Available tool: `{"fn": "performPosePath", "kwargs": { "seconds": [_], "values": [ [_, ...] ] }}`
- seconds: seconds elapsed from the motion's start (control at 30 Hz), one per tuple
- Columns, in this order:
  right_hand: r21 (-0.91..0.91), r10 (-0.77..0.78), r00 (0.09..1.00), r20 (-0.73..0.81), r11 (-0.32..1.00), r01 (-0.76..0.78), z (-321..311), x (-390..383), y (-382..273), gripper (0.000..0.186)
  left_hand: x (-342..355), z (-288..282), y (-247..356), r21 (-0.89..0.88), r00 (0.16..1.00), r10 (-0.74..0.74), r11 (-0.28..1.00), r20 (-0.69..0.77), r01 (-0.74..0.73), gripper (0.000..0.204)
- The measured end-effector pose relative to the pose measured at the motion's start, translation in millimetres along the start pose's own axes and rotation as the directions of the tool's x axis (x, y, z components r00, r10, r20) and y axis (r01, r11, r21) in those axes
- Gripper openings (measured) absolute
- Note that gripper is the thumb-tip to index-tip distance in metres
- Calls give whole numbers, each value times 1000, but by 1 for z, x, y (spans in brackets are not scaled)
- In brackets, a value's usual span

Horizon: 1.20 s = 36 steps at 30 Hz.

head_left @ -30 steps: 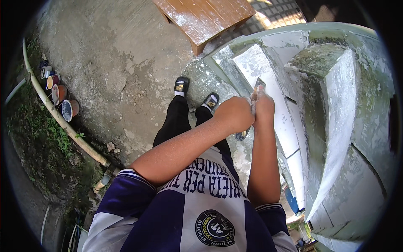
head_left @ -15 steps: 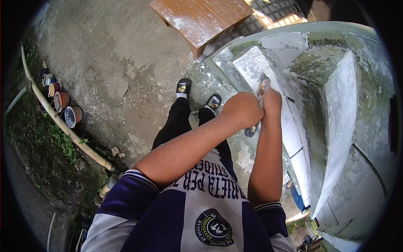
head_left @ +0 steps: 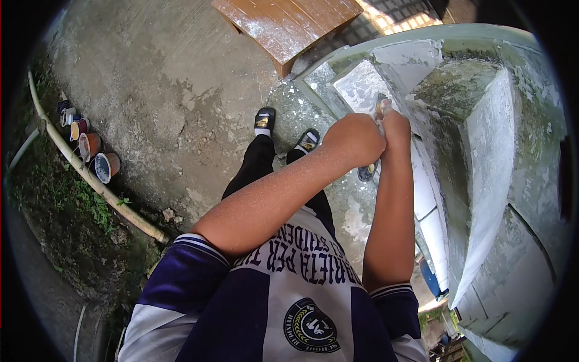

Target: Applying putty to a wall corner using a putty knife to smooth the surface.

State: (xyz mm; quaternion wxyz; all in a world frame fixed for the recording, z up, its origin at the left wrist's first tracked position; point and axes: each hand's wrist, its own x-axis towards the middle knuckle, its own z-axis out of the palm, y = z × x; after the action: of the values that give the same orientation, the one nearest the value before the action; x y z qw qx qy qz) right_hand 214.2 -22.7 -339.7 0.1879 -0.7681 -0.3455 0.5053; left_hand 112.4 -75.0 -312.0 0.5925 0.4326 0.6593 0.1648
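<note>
My right hand (head_left: 395,130) is closed round a slim scraper-like hand tool (head_left: 367,173), thumb laid along its upper part. My left hand (head_left: 357,140) is a fist pressed against the right one, also gripping the tool. The tool's dark rounded lower end sticks out below my fists, and its tip shows just above the right thumb. Fingers hide most of its middle. That tip is at the near side of a white, patchily scraped block face (head_left: 362,83) on the pale concrete structure. Whether it touches the surface is hard to tell. Pale dust speckles my left forearm.
A dusty brown wooden table (head_left: 289,30) stands ahead. Angled concrete ledges (head_left: 491,157) rise at my right. My sandalled feet (head_left: 264,120) are on the rough concrete floor (head_left: 157,114). Several buckets (head_left: 107,167) line a bamboo pole (head_left: 90,181) at left, beside mossy ground.
Both hands, still together on the tool, have moved slightly forward and right along the block. My forearms have followed.
</note>
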Motion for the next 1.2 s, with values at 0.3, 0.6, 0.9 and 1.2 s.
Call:
{"fn": "performPosePath", "kwargs": {
  "seconds": [0.3, 0.6, 0.9, 1.2],
  "values": [
    [147, 122, 992, 35, 981, -126, 1, -5, -8, 18, 8, -3, 1, 39, 999, 10, 999, 53, -12, 35],
    [52, 94, 995, 45, 994, -96, -19, 27, 34, 24, 0, 7, -1, 49, 991, 15, 999, 136, -22, 32],
    [-51, 131, 991, -40, 990, -133, -6, 2, 14, 30, 0, 5, -7, 80, 994, 32, 996, 106, -40, 34],
    [65, 71, 996, -56, 996, -67, 0, 9, 6, 26, 15, -2, -9, 95, 995, 63, 993, 76, -71, 38]
  ]
}}
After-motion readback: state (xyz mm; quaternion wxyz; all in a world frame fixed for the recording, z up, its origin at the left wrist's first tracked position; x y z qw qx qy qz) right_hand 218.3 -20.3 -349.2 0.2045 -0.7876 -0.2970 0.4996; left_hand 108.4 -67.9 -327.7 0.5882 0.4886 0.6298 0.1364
